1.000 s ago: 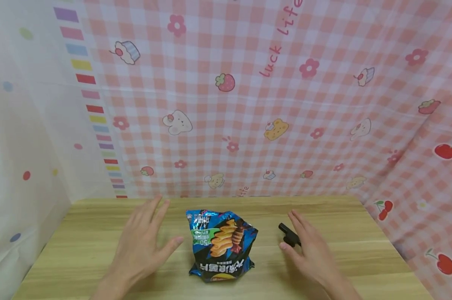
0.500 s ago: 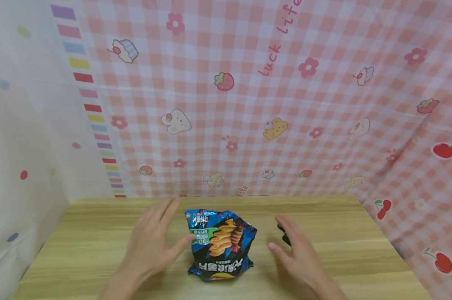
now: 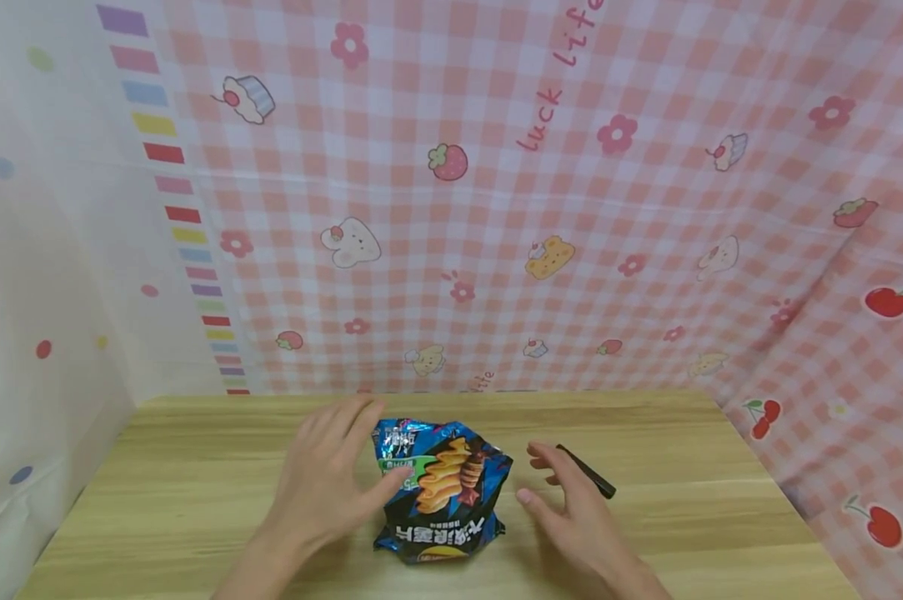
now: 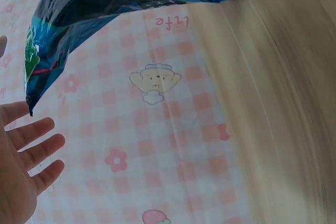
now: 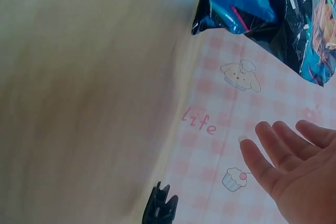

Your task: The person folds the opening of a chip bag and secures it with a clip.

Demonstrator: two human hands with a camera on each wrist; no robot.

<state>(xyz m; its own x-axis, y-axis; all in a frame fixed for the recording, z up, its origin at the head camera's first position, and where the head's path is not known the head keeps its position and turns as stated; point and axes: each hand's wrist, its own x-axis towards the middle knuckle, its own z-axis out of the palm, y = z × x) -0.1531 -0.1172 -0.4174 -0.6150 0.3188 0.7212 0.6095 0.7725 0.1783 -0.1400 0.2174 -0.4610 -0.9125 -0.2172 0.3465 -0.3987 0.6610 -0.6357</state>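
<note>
Although the thumb of the left hand (image 3: pixel 319 483) hides part of its printed front, a blue-and-black snack bag (image 3: pixel 451 504) sits on the wood-grain table (image 3: pixel 721 533), at six o'clock from the head view's centre. At the bag's nine o'clock, the left hand is spread wide and grips nothing; whether it touches the foil cannot be told, its thumb mostly cut off in the left wrist view. At three o'clock, the right hand (image 3: pixel 580 510) stands apart from the bag, fingers loosely extended, holding nothing. At that hand's one o'clock shows a slim black object (image 3: pixel 588 472), hard to identify and cropped by the right wrist view's lower edge. Both wrist views cut off the bag's top.
</note>
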